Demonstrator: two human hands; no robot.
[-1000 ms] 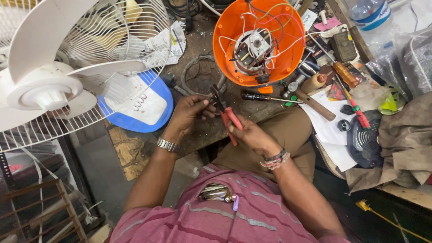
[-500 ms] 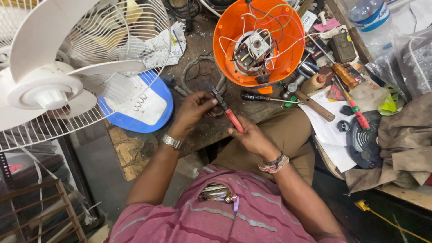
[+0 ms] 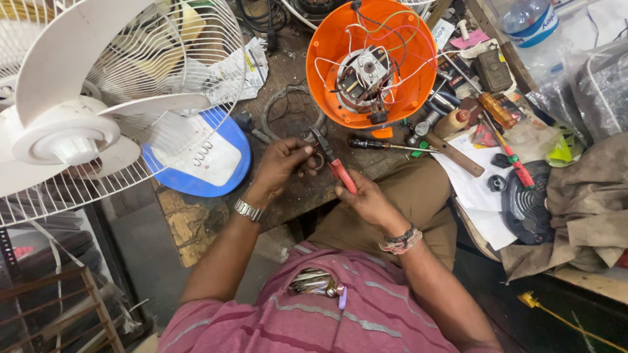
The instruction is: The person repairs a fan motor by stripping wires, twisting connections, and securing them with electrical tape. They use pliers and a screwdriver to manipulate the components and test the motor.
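Head view, right hand (image 3: 367, 201) gripping red-handled pliers (image 3: 335, 165), left hand (image 3: 282, 163) pinching small ring (image 3: 315, 161)

On the counter (image 3: 288, 196), the fan (image 3: 85, 124) stands left, the motor housing (image 3: 373, 62) behind the pliers (image 3: 333, 163), the screwdriver (image 3: 386, 145) right of them

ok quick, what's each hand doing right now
Left hand: closed on a small dark part, too small to identify.
Right hand: closed around the red-handled pliers.
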